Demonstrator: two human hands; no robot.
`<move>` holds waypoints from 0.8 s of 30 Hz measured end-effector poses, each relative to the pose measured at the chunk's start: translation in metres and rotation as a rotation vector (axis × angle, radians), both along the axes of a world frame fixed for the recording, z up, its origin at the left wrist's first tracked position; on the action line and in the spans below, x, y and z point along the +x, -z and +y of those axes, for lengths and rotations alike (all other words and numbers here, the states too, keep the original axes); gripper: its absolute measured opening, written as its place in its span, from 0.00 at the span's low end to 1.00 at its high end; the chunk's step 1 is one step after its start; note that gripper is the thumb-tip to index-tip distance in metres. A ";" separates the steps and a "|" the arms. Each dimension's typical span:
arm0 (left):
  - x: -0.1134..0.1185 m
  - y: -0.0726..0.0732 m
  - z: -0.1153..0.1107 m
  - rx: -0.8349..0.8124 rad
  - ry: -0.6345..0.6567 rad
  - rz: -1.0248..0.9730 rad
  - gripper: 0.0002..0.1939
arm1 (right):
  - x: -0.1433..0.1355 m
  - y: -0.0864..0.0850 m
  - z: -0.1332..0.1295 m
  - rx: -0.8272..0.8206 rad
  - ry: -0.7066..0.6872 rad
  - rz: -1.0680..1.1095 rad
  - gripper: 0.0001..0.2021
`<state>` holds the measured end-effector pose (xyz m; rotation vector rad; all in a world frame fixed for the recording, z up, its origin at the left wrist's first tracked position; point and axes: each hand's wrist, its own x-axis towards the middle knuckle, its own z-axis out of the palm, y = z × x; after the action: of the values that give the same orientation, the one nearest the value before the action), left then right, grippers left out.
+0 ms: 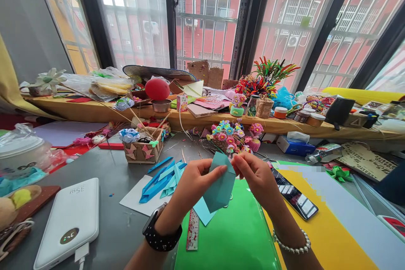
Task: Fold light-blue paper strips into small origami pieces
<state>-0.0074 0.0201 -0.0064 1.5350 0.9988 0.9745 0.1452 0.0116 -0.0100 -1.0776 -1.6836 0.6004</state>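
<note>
A folded sheet of teal paper (221, 190) is held up above a green folder (234, 236). My left hand (202, 177) grips it, thumb flat on the near face. At the paper's upper right edge, my right hand (253, 171) is closed in a pinch on a small folded part, its fingertips partly covering the spot. Beneath the held piece lies a light blue sheet (204, 211), next to a patterned ruler (193, 232). Left of my hands, several folded blue paper strips (155, 190) rest on a white sheet (134, 196).
A white power bank (71, 219) with a plugged cable lies at left. To the right, a phone (295, 194) rests on yellow paper (319, 236). Behind stand a cardboard basket (142, 152), crocheted flowers (229, 135), a blue tissue box (294, 145) and a cluttered ledge (196, 122).
</note>
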 end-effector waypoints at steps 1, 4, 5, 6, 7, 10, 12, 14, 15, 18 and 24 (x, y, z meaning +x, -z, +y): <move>0.000 0.001 0.001 0.000 -0.025 -0.023 0.16 | 0.001 -0.001 0.000 -0.010 -0.016 0.014 0.12; 0.002 0.002 0.001 0.023 -0.058 -0.046 0.14 | 0.003 -0.003 -0.002 -0.008 -0.003 -0.011 0.08; 0.002 0.002 0.001 0.039 -0.062 -0.045 0.14 | 0.003 -0.003 -0.002 0.000 0.012 -0.025 0.08; 0.003 0.002 0.001 0.059 -0.073 -0.043 0.13 | 0.004 -0.003 -0.002 0.007 0.023 -0.045 0.08; 0.003 0.002 0.000 0.080 -0.090 -0.045 0.12 | 0.004 -0.004 -0.003 0.014 0.027 -0.073 0.07; 0.003 0.000 0.000 0.144 -0.133 -0.050 0.11 | 0.004 -0.005 -0.004 0.038 0.008 -0.167 0.06; 0.003 0.000 0.000 0.178 -0.153 -0.046 0.09 | 0.003 -0.005 -0.005 0.044 -0.012 -0.189 0.05; 0.003 0.001 0.001 0.203 -0.191 -0.050 0.08 | 0.001 -0.004 -0.005 0.027 -0.015 -0.167 0.06; 0.003 0.002 0.001 0.209 -0.214 -0.056 0.08 | 0.000 -0.004 -0.005 0.009 -0.013 -0.148 0.06; 0.004 0.005 0.001 0.218 -0.264 -0.064 0.09 | -0.001 -0.002 -0.004 -0.065 0.000 -0.103 0.08; 0.000 0.004 0.003 0.217 -0.299 -0.068 0.11 | 0.007 -0.003 -0.001 -0.119 0.002 -0.124 0.08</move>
<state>-0.0070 0.0230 -0.0103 1.5431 1.1240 1.3739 0.1521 0.0101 -0.0073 -1.2233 -1.7712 0.6508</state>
